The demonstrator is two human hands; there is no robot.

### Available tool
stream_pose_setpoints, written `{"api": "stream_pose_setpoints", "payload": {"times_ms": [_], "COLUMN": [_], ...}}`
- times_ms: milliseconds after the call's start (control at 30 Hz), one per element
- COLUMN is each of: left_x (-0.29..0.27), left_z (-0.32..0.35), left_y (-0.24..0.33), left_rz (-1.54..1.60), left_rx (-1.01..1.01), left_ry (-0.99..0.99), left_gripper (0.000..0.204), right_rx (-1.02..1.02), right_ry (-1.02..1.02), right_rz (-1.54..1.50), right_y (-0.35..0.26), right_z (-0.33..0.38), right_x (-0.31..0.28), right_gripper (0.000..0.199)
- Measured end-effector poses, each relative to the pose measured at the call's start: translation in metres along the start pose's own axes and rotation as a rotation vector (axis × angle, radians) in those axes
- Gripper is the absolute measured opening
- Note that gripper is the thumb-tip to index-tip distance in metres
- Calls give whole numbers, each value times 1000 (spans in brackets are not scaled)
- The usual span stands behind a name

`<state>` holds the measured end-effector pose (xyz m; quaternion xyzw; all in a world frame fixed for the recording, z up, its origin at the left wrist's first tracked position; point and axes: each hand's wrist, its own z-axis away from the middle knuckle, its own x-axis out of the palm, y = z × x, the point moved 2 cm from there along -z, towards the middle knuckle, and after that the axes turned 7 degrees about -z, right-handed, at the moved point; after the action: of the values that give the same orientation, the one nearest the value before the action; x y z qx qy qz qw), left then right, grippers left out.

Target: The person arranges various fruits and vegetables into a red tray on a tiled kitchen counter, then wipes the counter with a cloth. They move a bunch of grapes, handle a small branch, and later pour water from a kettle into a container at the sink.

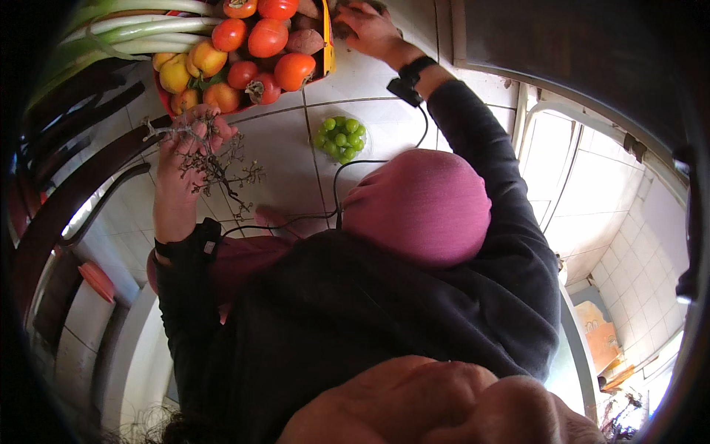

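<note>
My left hand [181,152] grips a bare, dry grape stalk [225,172] with no grapes left on it, just below a red tray [164,100] of fruit. A small clear bowl of green grapes [341,138] sits on the white tiled counter [277,152] between my arms. My right hand [370,29] reaches to the tray's far right corner with its fingers curled over something brown at the frame's top edge. What it touches is cut off. Both wrists wear black bands with a cable.
The tray holds orange-red persimmons [268,37], yellow-orange fruit [194,65] and pale green leek stalks [140,29]. Dark wooden chair slats [66,177] stand at the left. My dark sleeves and pink scarf [418,207] fill the middle. Tiled floor shows at the right.
</note>
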<state>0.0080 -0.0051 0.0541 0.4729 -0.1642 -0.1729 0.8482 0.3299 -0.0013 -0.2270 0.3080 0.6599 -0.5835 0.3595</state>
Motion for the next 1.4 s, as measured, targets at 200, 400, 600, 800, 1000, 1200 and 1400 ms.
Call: {"api": "stream_pose_setpoints", "payload": {"times_ms": [200,400,600,800,1000,1200,1400], "left_x": [-2,-27,-7,31,32,38,27], "left_z": [-2,-40,-70,-107,-129,-133,-124], "left_y": [-4,-31,-38,-1,-11,-6,-2], "left_rz": [-137,27,287,452,459,602,546], "left_rx": [-14,-87,-11,180,74,49,81], "left_ry": [20,-90,-99,-535,-625,-774,-705], "left_gripper": [36,32,29,28,29,28,30], "right_rx": [-75,-33,612,930,435,275,444], "right_ry": [-129,-305,-185,59,318,58,-136], "right_rz": [-15,-397,-520,-770,201,44,66], "right_y": [-19,-34,-10,37,55,-14,-131], "right_z": [61,112,143,173,195,186,180], "right_x": [7,-22,-78,-67,22,0,-15], "right_gripper": [42,40,43,47,52,52,38]}}
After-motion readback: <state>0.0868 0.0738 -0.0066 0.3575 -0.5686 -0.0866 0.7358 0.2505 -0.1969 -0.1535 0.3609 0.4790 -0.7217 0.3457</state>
